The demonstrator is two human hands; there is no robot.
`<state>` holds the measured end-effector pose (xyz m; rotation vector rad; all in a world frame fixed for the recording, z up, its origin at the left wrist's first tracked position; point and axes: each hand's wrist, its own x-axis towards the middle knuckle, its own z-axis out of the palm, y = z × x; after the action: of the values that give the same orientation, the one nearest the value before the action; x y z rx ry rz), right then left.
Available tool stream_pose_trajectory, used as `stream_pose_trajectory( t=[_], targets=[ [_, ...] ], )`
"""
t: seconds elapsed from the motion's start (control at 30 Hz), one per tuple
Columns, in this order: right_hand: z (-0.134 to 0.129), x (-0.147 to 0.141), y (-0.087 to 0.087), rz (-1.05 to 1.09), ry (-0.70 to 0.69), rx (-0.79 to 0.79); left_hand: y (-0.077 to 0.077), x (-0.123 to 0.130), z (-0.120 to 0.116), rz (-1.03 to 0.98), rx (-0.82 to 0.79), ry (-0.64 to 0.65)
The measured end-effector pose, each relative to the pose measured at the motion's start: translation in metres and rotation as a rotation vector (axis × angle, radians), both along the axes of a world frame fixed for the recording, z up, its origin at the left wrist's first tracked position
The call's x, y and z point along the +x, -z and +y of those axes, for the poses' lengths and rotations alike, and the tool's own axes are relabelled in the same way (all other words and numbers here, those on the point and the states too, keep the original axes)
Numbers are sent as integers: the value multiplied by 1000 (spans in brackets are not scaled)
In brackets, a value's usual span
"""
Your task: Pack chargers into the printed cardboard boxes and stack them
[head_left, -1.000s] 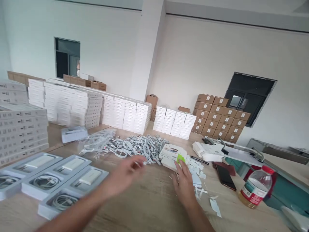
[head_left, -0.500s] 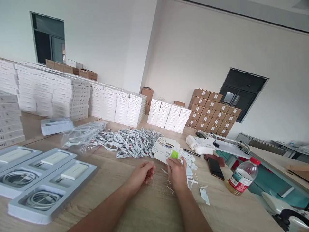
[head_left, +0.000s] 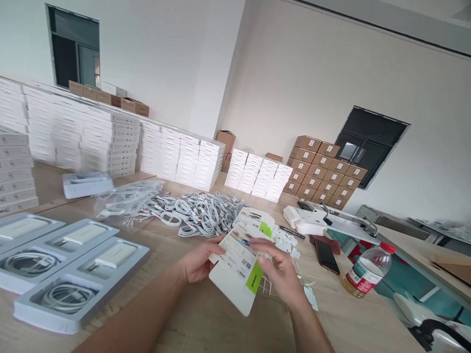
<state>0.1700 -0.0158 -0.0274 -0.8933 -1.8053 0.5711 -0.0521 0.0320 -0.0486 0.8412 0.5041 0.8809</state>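
A flat printed white carton blank (head_left: 235, 264) with a green band and barcodes is held tilted above the table. My left hand (head_left: 200, 260) pinches its left edge, thumb on the printed face. Over its right side, my right hand (head_left: 277, 269) has index finger and thumb apart in front of the print, near the green band; whether they touch it I cannot tell. Behind it, another such blank (head_left: 265, 223) lies on the table beside a heap of coiled white cables (head_left: 206, 211).
At left lie grey trays (head_left: 106, 289) with chargers and coiled cables. White boxes (head_left: 165, 152) stand stacked behind, brown cartons (head_left: 320, 171) at back right. Paper scraps (head_left: 285, 242), a pen (head_left: 292, 232), a phone (head_left: 327, 255) and a bottle (head_left: 370, 269) are on the right.
A carton blank has been lifted off the table and brought nearer. My left hand has closed on its left edge; my right hand has moved slightly right, its fingers now raised over the print.
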Motion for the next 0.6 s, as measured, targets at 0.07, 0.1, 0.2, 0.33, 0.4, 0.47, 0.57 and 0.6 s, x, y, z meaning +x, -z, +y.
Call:
stream_pose_trajectory(
  t=[0.07, 0.1, 0.2, 0.33, 0.4, 0.47, 0.57, 0.6],
  targets=[
    [14, 16, 8, 46, 313, 23, -3, -1, -5, 55, 26, 46],
    [21, 24, 12, 67, 428, 13, -6, -2, -8, 63, 48, 76],
    [33, 42, 20, 132, 393, -181, -11, -3, -15, 60, 109, 197],
    [29, 35, 20, 210, 14, -459, -8, -4, -14, 80, 31, 302],
    [24, 25, 19, 184, -59, -494, -4, -3, -11, 165, -26, 269],
    [21, 19, 19, 91, -73, -500, -1, -2, -8, 272, -23, 208],
    [20, 17, 21, -34, -28, -513, 1, 0, -7, 335, 48, 156],
    [20, 18, 21, -58, -14, -516, 2, 0, -7, 331, 59, 165]
  ],
)
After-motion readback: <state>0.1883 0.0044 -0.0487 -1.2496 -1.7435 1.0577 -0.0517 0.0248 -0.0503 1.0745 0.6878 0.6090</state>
